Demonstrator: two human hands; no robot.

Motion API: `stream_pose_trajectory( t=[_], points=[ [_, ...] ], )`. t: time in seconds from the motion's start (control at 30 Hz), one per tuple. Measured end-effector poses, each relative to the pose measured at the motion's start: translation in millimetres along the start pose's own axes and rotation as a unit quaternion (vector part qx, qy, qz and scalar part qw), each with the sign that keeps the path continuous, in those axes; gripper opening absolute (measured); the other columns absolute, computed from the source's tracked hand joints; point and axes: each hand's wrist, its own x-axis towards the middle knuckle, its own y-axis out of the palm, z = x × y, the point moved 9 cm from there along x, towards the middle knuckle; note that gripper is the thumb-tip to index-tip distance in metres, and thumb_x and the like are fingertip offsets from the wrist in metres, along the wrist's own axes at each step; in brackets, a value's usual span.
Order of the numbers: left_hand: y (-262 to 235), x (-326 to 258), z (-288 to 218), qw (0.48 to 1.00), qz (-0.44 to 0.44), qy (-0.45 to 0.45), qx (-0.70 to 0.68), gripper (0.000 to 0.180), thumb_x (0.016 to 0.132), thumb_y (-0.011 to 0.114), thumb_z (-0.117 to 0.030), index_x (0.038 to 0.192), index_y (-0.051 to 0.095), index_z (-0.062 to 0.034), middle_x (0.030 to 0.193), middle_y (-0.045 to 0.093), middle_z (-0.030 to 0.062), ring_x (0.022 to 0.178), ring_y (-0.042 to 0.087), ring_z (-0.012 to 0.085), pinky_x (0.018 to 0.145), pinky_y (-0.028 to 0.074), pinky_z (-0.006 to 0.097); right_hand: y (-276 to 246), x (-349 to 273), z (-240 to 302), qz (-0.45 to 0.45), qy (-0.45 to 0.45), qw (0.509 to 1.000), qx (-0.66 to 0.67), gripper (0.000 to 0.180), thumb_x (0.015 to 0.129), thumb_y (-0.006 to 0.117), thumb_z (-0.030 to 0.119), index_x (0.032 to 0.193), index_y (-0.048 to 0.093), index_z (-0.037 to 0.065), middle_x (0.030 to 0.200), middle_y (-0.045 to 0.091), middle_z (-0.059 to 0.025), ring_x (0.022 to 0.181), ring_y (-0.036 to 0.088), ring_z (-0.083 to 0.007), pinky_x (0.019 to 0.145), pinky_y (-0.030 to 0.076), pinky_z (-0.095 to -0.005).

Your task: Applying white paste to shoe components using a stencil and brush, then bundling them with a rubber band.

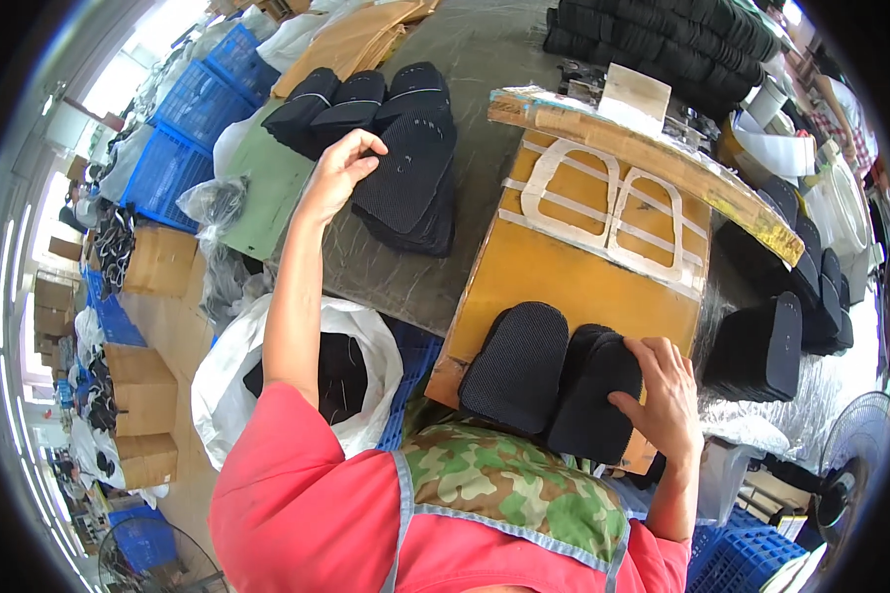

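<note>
My left hand (344,170) reaches to a stack of black, mesh-textured, insole-shaped pieces (408,176) on the dark table. Its thumb and fingers are bent but apart at the stack's left edge, with nothing visibly held. On the near part of the yellow board (534,277) lie two black piles of similar rounded pieces, the left pile (514,366) and the right pile (593,400). My right hand (666,395) rests at the right pile's right edge, thumb on top and fingers spread from it. Two pale rounded outlines (572,203) are fixed to the board's far half.
A thick wooden bar (653,163) crosses the board's far end. More black stacks stand behind it (663,44) and to the right (756,346). A white sack (227,381) with black pieces inside is beside my left arm. Blue crates (183,128) stand left; a fan (855,445), right.
</note>
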Motion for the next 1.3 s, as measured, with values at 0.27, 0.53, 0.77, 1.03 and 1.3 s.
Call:
stream_pose_trajectory(
  t=[0.27, 0.53, 0.77, 1.03, 1.3],
  points=[
    [27.8, -10.2, 10.8, 0.963, -0.055, 0.036, 0.260, 0.016, 0.084, 0.057, 0.005, 0.096, 0.057, -0.0050, 0.101, 0.060, 0.0148, 0.099, 0.058, 0.0369, 0.086, 0.045, 0.042, 10.3, -0.9, -10.8, 0.031, 0.045, 0.998, -0.009, 0.049, 0.063, 0.081, 0.011, 0.106, 0.059, 0.004, 0.102, 0.056, -0.0107, 0.103, 0.054, -0.0325, 0.088, 0.042, -0.0405],
    [36.4, -31.7, -9.7, 0.911, -0.080, 0.036, 0.403, 0.017, 0.086, 0.056, -0.002, 0.102, 0.056, -0.0090, 0.100, 0.057, 0.0136, 0.097, 0.057, 0.0369, 0.082, 0.045, 0.047, -26.6, 13.6, -54.7, -0.073, 0.089, 0.975, 0.191, 0.023, 0.081, 0.063, -0.003, 0.104, 0.061, -0.002, 0.084, 0.065, -0.0113, 0.078, 0.062, -0.0216, 0.071, 0.048, -0.0306],
    [40.0, -39.3, -34.5, 0.882, -0.101, 0.040, 0.459, 0.026, 0.090, 0.056, -0.008, 0.116, 0.056, -0.0091, 0.121, 0.058, 0.0186, 0.112, 0.055, 0.0401, 0.093, 0.043, 0.047, -57.5, 134.6, -197.9, -0.285, 0.056, 0.948, 0.129, 0.032, 0.088, 0.063, 0.009, 0.118, 0.061, 0.001, 0.099, 0.067, -0.0192, 0.090, 0.064, -0.0285, 0.082, 0.049, -0.0352],
    [190.4, -100.8, -102.5, 0.964, 0.202, 0.119, 0.125, 0.039, 0.082, 0.059, -0.003, 0.121, 0.055, -0.0014, 0.126, 0.053, 0.0165, 0.120, 0.051, 0.0341, 0.103, 0.040, 0.041, -22.2, 186.5, -205.9, -0.315, -0.008, 0.946, -0.083, 0.041, 0.085, 0.067, 0.022, 0.120, 0.061, 0.001, 0.125, 0.057, -0.0238, 0.120, 0.049, -0.0426, 0.103, 0.037, -0.0473],
    [232.1, -128.1, -84.1, 0.939, 0.272, 0.100, 0.186, 0.058, 0.075, 0.067, 0.004, 0.130, 0.048, -0.0022, 0.124, 0.048, 0.0155, 0.116, 0.049, 0.0339, 0.100, 0.041, 0.042, 24.3, 189.6, -170.4, -0.195, -0.011, 0.967, -0.162, 0.071, 0.094, 0.052, 0.053, 0.140, 0.042, 0.000, 0.141, 0.047, -0.0225, 0.135, 0.039, -0.0365, 0.111, 0.027, -0.0455]
  ],
)
